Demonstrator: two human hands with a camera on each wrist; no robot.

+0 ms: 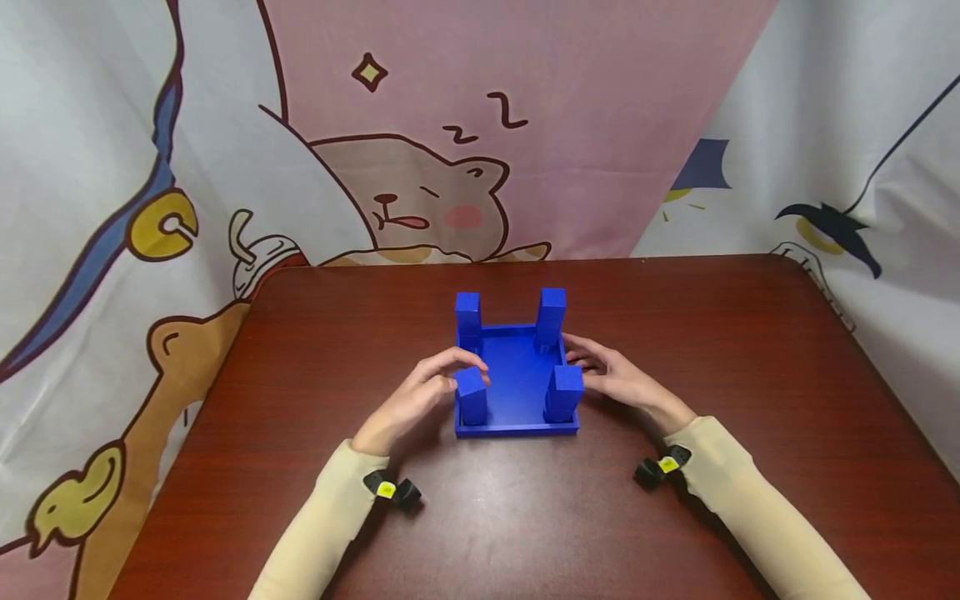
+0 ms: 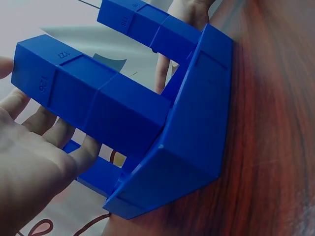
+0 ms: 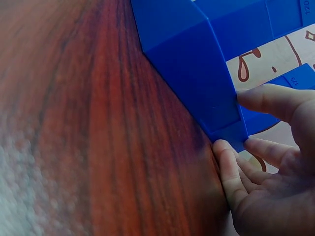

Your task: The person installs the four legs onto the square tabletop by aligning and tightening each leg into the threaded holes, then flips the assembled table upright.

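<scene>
A square blue tray (image 1: 517, 379) with a low rim lies on the table. At each corner stands an upright blue post of stacked square blocks; the near-left post (image 1: 471, 396) is beside my left hand (image 1: 416, 400). In the left wrist view the fingers of my left hand (image 2: 39, 157) curl round that post (image 2: 93, 93), the thumb close to its top end. My right hand (image 1: 618, 379) is at the tray's right side, near the near-right post (image 1: 564, 392). In the right wrist view its thumb and bent fingers (image 3: 229, 164) touch the tray's wall (image 3: 197, 78).
Under the tray is a dark red-brown wooden table (image 1: 510, 517). Behind it hangs a cloth (image 1: 585, 125) printed with cartoon animals. Each cream sleeve (image 1: 330, 508) carries a small black wrist camera (image 1: 405, 496).
</scene>
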